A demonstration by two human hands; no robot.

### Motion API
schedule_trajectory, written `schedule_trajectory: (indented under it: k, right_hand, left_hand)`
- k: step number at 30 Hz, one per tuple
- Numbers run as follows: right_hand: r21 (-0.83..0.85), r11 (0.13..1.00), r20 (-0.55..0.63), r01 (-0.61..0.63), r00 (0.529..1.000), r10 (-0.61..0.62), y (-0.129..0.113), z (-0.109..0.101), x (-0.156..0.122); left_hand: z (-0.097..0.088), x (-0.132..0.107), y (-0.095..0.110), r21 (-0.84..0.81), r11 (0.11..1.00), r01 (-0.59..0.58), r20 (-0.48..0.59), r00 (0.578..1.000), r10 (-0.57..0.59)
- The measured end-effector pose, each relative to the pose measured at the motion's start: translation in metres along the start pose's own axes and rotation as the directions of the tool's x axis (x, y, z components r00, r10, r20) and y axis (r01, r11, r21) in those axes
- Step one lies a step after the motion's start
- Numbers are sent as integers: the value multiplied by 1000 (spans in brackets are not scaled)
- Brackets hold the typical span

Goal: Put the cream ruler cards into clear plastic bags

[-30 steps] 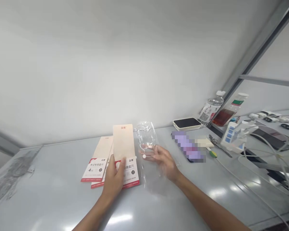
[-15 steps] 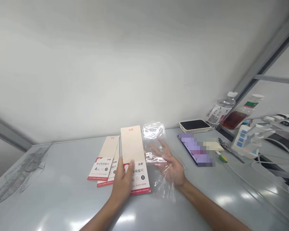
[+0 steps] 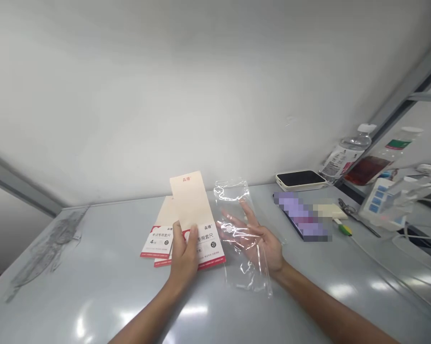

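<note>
My left hand (image 3: 184, 255) grips a long cream and white packaging card (image 3: 190, 200) with a red lower edge and printed lettering, thumb on its front. Beside it, my right hand (image 3: 263, 246) holds a clear plastic sleeve (image 3: 242, 272). Some spread fingers show through the film, and the thumb lies near the sleeve's right edge. A small round spot, perhaps a hole, shows on the sleeve. Left of the held card, more cards of the same print (image 3: 157, 243) lie overlapping on the grey table (image 3: 104, 272), partly hidden by it.
To the right lie a cream-edged phone (image 3: 301, 179), a second device with a blurred purple screen (image 3: 297, 215), scissors (image 3: 359, 222) and a white cable (image 3: 376, 267). Two bottles (image 3: 348, 153) and a power strip (image 3: 378, 200) stand beyond. A white wall (image 3: 201, 95) closes the back.
The held card has shifted left and tilted, now covering more of the cards on the table. Both hands keep their holds, and the sleeve stays beside the card. The view has shifted slightly.
</note>
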State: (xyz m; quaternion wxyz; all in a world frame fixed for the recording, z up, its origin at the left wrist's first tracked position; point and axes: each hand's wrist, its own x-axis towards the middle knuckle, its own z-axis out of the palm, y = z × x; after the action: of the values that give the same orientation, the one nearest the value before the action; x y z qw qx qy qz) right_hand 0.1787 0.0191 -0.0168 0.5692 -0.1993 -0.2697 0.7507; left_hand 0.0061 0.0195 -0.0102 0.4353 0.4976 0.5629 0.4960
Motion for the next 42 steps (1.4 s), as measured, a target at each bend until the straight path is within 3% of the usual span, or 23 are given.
schedule_trajectory:
  k: [8,17,22,29,34,38,42]
  right_hand:
    - [-15,1000,-47,7,999,-7,1,-1,0]
    - [36,997,-49,-71,996,72,-1,1,1]
    - [69,997,-46,-40,998,44,4,0,1]
    - [86,995,5,53,999,-53,7,-3,2]
    - [65,992,-27,108,994,-107,7,-4,3]
    - [-12,995,-57,102,993,-103,7,-2,2]
    - [-21,995,-69,94,993,-95,7,-1,1]
  left_hand:
    - [11,-9,-1,-23,1000,-4,29,1000,4]
    - [5,-1,0,16,1000,5,-115,993,-3]
    - [12,-9,0,-61,995,79,-44,996,-81]
    - [15,-15,-1,-130,980,153,138,981,-135]
    - [14,-18,3,-139,971,196,109,977,-182]
    - [14,-17,7,-122,976,183,157,974,-163]
    - [16,-17,9,-116,980,161,121,982,-146]
